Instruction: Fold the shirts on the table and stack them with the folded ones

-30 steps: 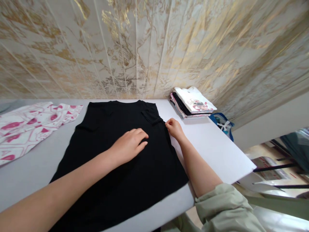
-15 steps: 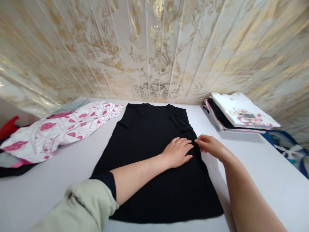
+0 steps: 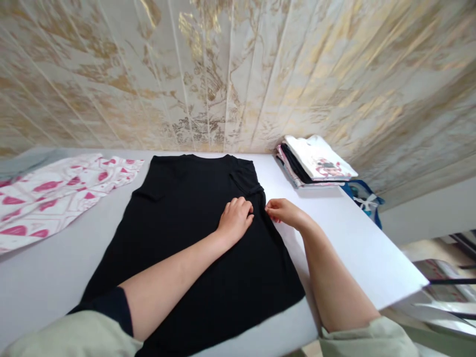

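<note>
Black garment (image 3: 186, 238), white table (image 3: 345, 238), pink-and-white patterned cloth (image 3: 55, 193).

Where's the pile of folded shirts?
In the head view, the pile of folded shirts sits at the far right corner of the table, by the wall, beyond the right hand.

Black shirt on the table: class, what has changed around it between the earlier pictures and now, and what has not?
The left hand slid across the black shirt towards its right edge, ending beside the right hand, fingers now curled. The right hand stayed at that edge, just below the folded sleeve. Shirt, pink-patterned cloth and pile of folded clothes lie as before.
</note>
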Motion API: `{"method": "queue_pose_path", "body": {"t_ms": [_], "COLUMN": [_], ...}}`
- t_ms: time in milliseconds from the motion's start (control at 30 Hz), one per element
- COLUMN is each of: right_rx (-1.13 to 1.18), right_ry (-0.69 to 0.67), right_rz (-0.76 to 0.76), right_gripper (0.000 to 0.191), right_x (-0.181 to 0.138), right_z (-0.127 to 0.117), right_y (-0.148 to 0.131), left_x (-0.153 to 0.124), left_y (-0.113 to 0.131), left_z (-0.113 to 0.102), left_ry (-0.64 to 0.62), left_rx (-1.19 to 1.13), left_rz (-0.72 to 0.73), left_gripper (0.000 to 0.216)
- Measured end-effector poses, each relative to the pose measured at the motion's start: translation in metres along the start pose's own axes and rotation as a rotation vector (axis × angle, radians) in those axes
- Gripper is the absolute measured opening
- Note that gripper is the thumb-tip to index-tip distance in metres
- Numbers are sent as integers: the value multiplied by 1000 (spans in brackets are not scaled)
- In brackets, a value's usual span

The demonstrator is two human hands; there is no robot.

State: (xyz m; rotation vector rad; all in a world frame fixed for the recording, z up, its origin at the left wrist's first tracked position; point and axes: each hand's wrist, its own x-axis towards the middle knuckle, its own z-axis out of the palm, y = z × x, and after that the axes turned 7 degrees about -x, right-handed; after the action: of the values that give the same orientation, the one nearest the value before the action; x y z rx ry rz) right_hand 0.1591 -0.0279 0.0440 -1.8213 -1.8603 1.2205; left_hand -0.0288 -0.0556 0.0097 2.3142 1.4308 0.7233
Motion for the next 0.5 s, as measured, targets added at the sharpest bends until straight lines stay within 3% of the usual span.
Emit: {"method": "queue_pose_path", "body": {"t_ms": [367, 500], "right_rx": [20, -137], "right_ry": [39, 109], "right_rz": [-12, -54], "right_gripper": [19, 17], "right_x": [4, 7], "right_z": [4, 10], "right_y": [4, 7], "left_x": [1, 2], "left_y": [2, 3], "left_z": [-2, 0], "left_ry": [0, 15], "left_rx": [-6, 30], "left_rz": [-12, -13], "left_gripper": [4, 9]}}
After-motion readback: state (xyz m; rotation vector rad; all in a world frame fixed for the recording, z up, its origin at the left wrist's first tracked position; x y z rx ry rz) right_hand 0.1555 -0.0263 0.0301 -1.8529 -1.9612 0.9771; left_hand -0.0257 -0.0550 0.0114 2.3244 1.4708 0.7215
